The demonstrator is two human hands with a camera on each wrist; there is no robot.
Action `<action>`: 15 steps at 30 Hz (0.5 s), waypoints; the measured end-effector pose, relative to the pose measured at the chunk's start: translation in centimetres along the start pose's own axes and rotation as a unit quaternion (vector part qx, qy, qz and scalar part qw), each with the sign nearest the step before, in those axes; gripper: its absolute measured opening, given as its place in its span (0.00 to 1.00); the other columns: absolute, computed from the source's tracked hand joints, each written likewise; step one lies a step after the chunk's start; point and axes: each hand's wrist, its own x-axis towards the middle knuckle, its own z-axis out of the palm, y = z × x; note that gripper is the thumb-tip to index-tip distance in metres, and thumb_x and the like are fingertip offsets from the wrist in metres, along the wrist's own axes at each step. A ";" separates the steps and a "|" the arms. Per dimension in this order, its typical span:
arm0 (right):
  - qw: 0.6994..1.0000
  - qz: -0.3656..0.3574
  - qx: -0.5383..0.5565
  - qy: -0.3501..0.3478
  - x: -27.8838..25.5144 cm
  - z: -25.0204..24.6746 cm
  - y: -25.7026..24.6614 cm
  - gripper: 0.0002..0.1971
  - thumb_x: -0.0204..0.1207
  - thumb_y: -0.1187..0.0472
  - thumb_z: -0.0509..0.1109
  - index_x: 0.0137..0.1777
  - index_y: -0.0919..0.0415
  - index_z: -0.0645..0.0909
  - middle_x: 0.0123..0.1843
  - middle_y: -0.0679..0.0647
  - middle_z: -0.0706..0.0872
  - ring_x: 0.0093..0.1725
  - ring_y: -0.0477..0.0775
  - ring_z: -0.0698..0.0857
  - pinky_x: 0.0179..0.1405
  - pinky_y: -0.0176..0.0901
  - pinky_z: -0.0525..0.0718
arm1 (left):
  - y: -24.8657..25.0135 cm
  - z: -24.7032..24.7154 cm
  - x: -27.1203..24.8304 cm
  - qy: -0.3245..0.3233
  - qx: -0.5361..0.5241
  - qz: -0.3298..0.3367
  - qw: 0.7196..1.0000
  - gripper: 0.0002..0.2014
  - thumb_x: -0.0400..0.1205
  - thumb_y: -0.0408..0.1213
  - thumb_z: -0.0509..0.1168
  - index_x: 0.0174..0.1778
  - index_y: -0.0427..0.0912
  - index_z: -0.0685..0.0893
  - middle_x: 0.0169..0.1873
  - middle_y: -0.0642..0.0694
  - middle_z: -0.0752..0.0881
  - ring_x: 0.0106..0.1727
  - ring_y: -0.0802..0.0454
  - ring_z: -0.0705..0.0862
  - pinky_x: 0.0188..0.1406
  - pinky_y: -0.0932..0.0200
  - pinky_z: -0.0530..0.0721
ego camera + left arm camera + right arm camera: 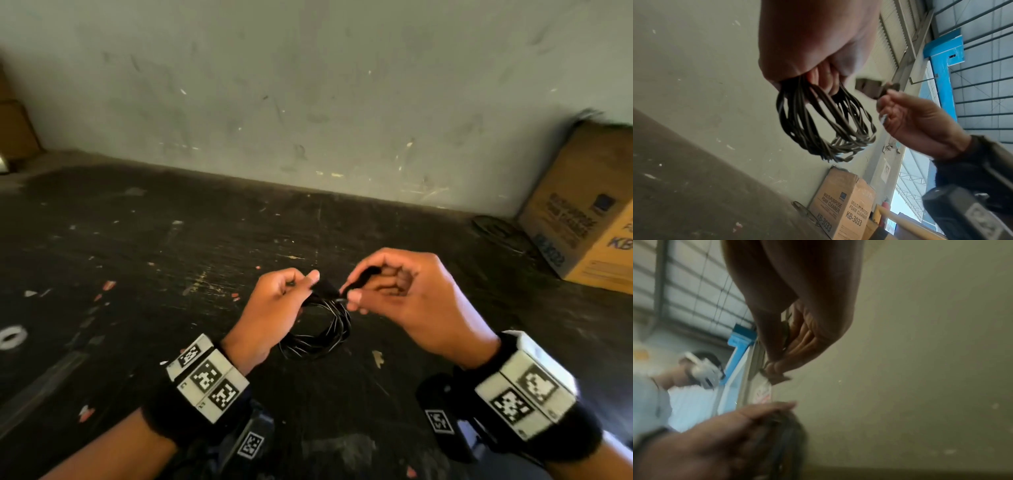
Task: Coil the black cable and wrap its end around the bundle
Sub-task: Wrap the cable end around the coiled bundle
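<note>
Two wrist bands with square black-and-white markers are seen closest in the head view, one on each forearm. Beyond them the left hand [270, 308] is curled round the top of the black cable bundle [320, 337], whose thin, glossy loops hang below the fingers in a rough ring over the dark, scuffed tabletop [137, 257]. The right hand [404, 294] is closed in a pinch on a black strap-like end [359, 277] just beside the top of the bundle. One cardboard box [589, 212] stands at the far right against the grey wall [308, 85].

From the left wrist, the bundle [818, 123] is seen emerging from under the curled left hand [813, 40] — many thin strands, too many to count, twisted together at the bottom. The right hand [920, 120] is held just beside it, a flat, dark, rectangular strap end [869, 88] pinched between thumb and fingertips. The box [844, 209] is printed with "MULTI-PURPOSE FOAM CLEANER KB-3033".

From the right wrist the picture is blurred. The right hand [797, 305] is seen closed on a small dark piece [779, 378] at its fingertips — the left hand [715, 443] lies below with dark strands [787, 443] beside it.
</note>
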 end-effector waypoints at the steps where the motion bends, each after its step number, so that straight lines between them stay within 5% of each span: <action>1: 0.999 0.011 0.017 -0.025 0.1 0.3 -0.4 0.08 0.68 0.73 0.76 0.46 0.66 0.84 0.40 0.67 0.91 0.36 0.52 0.91 0.38 0.38 0.89 | 0.2 -0.1 0.1 0.007 -0.005 0.002 1.000 0.15 0.81 0.46 0.64 0.33 0.40 0.83 0.29 0.39 0.77 0.31 0.45 0.76 0.31 0.57 0.74; 5: 0.993 0.065 -0.042 -0.090 1.2 1.5 0.0 0.07 0.69 0.70 0.76 0.47 0.65 0.84 0.34 0.56 0.89 0.29 0.46 0.88 0.29 0.33 0.85 | 0.9 -0.4 0.6 0.027 -0.027 0.014 0.999 0.17 0.82 0.44 0.64 0.37 0.32 0.81 0.29 0.39 0.81 0.32 0.48 0.80 0.37 0.54 0.78; 8: 0.978 -0.011 -0.206 -0.034 2.1 2.4 1.7 0.05 0.69 0.63 0.78 0.42 0.56 0.85 0.30 0.44 0.83 0.25 0.39 0.81 0.26 0.28 0.77 | 1.0 -0.8 0.8 0.044 -0.027 0.026 0.998 0.16 0.82 0.44 0.64 0.36 0.34 0.81 0.29 0.41 0.82 0.32 0.48 0.80 0.38 0.51 0.78; 10: 0.949 -0.099 -0.300 -0.005 2.6 3.0 2.5 0.04 0.67 0.61 0.78 0.40 0.54 0.86 0.38 0.41 0.80 0.33 0.39 0.79 0.34 0.28 0.76 | 1.0 -1.0 0.9 0.056 -0.024 0.044 0.997 0.12 0.81 0.44 0.64 0.38 0.39 0.81 0.27 0.42 0.84 0.31 0.49 0.81 0.36 0.52 0.77; 15: 0.893 -0.218 -0.394 0.023 3.2 4.1 3.7 0.04 0.67 0.61 0.74 0.40 0.57 0.82 0.57 0.54 0.83 0.54 0.47 0.78 0.52 0.37 0.77 | 0.9 -1.3 1.2 0.085 -0.002 0.073 0.994 0.09 0.80 0.46 0.65 0.54 0.49 0.80 0.32 0.48 0.86 0.28 0.62 0.82 0.31 0.62 0.75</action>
